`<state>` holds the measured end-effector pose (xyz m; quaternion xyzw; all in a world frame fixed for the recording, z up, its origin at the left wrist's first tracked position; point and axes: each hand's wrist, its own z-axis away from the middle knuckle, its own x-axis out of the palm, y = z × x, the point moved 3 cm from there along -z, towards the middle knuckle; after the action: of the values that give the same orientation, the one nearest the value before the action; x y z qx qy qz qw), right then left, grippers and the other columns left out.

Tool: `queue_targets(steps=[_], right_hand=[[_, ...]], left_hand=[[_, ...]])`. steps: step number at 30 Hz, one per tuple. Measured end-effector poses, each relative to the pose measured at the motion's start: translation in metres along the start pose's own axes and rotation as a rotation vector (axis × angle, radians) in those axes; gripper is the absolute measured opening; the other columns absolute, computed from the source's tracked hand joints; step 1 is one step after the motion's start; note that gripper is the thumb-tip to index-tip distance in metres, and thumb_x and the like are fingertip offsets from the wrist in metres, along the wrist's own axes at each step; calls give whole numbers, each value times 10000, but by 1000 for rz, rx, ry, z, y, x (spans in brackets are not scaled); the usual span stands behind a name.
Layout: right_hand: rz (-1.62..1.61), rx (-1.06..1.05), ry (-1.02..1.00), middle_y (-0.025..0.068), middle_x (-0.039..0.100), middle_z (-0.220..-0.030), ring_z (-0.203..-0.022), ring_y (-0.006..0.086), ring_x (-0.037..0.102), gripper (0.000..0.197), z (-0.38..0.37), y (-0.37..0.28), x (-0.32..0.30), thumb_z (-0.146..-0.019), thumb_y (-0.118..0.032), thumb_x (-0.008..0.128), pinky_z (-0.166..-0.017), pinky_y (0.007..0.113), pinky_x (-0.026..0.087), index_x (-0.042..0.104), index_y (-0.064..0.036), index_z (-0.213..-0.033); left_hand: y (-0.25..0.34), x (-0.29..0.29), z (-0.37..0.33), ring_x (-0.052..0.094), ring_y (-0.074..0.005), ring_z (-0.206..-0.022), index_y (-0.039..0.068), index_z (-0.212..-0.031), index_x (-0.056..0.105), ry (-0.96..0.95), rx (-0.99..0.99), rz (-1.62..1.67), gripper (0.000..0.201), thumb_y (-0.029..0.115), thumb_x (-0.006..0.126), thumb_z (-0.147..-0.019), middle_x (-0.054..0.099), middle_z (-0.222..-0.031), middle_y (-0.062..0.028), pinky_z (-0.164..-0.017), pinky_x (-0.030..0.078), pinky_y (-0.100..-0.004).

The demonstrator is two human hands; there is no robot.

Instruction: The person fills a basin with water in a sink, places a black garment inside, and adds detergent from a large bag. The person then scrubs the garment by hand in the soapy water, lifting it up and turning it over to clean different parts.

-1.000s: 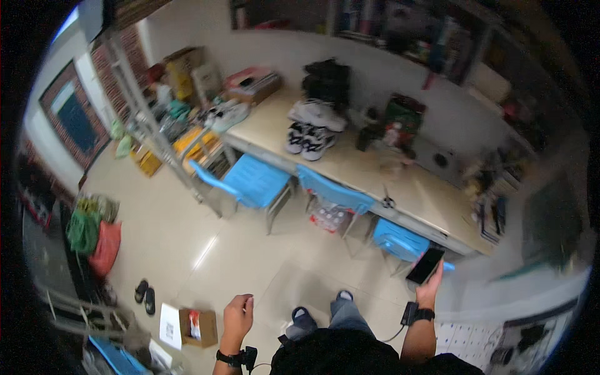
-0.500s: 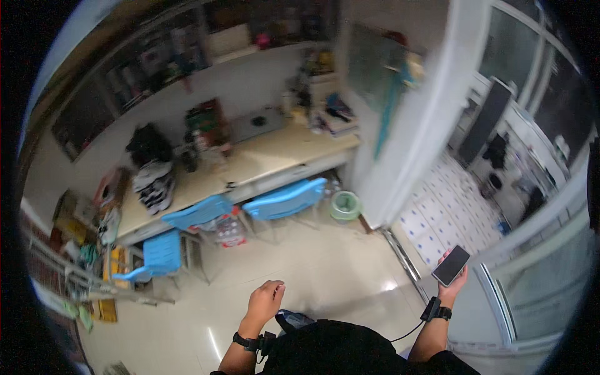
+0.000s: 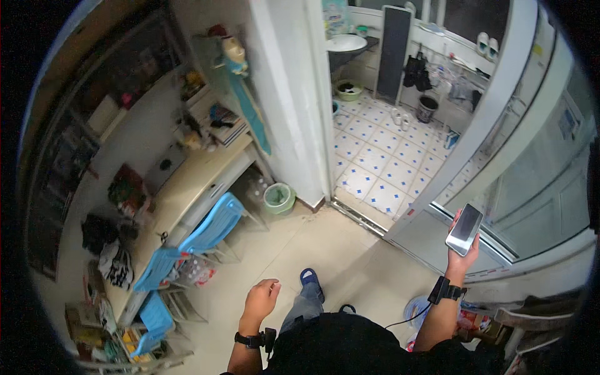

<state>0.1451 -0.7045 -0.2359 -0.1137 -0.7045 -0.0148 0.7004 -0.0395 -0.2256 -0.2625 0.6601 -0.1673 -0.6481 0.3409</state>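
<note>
A smartphone [image 3: 464,229] with a dark screen lies face up in my right hand [image 3: 464,257], its fingers wrapped round the edges. That hand is held out at the right, in front of the sliding door [image 3: 425,244]. My left hand [image 3: 260,301] hangs over the floor at the lower middle, with fingers curled in and nothing seen in them. Each wrist wears a black strap with a small device, and a thin cable runs from the right one [image 3: 439,290]. A foot in a blue slipper [image 3: 310,279] shows beyond my left hand.
Ahead, a doorway with a metal floor track [image 3: 359,217] opens onto a tiled floor [image 3: 375,156] with a washbasin [image 3: 345,43] and dark bucket [image 3: 427,109]. Left stand a long desk [image 3: 190,181], blue chairs [image 3: 215,222] and a green bin [image 3: 279,198]. Boxes and a basket sit lower right.
My view has turned right toward the doorway, so the desk and chairs have shifted left. A slippered foot has come into sight. The phone stays in my right hand.
</note>
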Motion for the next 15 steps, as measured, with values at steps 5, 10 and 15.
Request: queue_targets(steps=[5,10,15], right_hand=[[28,-158,-73,210,339,-1372,-1233,365,369,499,-12,-21,-3,-900,-272,341,-993,497,323,354,-7,-1323],[42,-313,-106,231,321,-1377,-1228,378,371,498,-17,-13,15,-905,-269,332,-994,501,324,351,-2,-1325],[130,-378,-193,234,297,-1390,-1215,369,388,568,-33,19,44,-869,-244,374,-1011,486,314,261,-9,-1373]], left_hand=[[1,5,-64,612,-317,-742,4,-938,625,-25,49,67,226,199,553,-850,627,-880,-186,-670,486,-369],[-18,5,-146,610,-320,-734,-1,-950,620,-120,184,41,228,193,557,-846,625,-869,-192,-666,484,-369],[-20,-11,-245,607,-332,-737,10,-972,617,-115,253,78,235,199,558,-845,624,-867,-196,-673,480,-392]])
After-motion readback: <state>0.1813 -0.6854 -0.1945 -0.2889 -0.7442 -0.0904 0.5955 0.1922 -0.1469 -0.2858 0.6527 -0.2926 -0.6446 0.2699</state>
